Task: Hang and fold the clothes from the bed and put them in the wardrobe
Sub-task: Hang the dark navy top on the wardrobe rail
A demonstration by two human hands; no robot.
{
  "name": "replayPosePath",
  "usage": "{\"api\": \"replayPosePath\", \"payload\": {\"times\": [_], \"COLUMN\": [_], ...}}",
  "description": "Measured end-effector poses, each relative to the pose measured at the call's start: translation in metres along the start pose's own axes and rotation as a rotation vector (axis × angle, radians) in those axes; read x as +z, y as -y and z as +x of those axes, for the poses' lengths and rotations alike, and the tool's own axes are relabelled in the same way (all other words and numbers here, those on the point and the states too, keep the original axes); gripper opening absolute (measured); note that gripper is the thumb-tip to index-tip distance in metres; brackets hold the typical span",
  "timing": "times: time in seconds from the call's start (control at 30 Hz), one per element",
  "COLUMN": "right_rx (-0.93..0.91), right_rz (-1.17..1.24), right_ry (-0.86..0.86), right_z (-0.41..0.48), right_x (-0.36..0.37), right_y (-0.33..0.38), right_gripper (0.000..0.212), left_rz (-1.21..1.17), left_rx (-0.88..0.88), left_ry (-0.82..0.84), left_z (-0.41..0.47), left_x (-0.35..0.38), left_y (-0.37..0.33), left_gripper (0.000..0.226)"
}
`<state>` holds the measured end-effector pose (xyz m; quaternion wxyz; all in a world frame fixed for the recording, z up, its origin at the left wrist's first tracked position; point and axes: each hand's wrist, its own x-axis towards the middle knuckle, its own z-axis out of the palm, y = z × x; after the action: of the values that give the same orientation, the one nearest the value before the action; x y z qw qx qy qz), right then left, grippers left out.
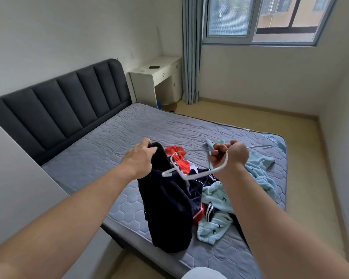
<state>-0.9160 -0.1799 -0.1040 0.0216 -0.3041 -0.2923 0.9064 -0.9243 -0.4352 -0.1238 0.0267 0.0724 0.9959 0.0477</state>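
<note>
A person is holding a navy garment up over the bed. It may be sliding off the white hanger if the neckline is missed (the fabric is hanging bunched). The left hand is pinching its top edge and the right hand is gripping the hanger, both arms outstretched.

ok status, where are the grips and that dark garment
Left grip holds dark garment by its top. Right grip holds white hanger, against the garment. Red garment and light blue clothes heaped on bed beneath.
</note>
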Motion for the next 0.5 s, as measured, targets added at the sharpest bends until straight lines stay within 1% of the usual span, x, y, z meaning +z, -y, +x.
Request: {"api": "replayPosePath", "payload": {"times": [0.03, 0.17, 0.23, 0.3, 0.37, 0.43, 0.5], "right_rx": [0.01, 0.08, 0.12, 0.143, 0.148, 0.146, 0.13], "right_rz": [-0.014, -0.149, -0.169, -0.175, -0.181, -0.199, -0.244], "right_ry": [-0.023, -0.069, -0.096, -0.124, -0.137, -0.136, -0.145], "right_z": [-0.001, -0.005, -0.002, -0.001, 0.0, 0.001, 0.005], "right_x": [0.002, 0.005, 0.005, 0.007, 0.009, 0.01, 0.01], "right_y": [-0.001, -0.006, -0.009, -0.009, -0.009, -0.01, -0.011], "right_gripper": [0.015, 0.018, 0.018, 0.016, 0.016, 0.016, 0.026], "left_rz": [0.002, -0.045, -0.026, 0.023, 0.037, 0.033, 0.005], "left_rx": [-0.001, 0.01, 0.067, 0.162, 0.225, 0.252, 0.225], "left_ry": [-0.01, -0.072, -0.113, -0.157, -0.23, -0.34, -0.457], "left_z": [-0.001, -0.005, -0.006, -0.006, -0.008, -0.011, -0.013], "left_x": [-0.001, -0.005, -0.008, -0.012, -0.017, -0.022, -0.028], "left_y": [0.002, -0.001, -0.004, -0.005, -0.005, -0.005, -0.004], "left_gripper": [0.054, 0.058, 0.06, 0.059, 0.054, 0.047, 0.041]}}
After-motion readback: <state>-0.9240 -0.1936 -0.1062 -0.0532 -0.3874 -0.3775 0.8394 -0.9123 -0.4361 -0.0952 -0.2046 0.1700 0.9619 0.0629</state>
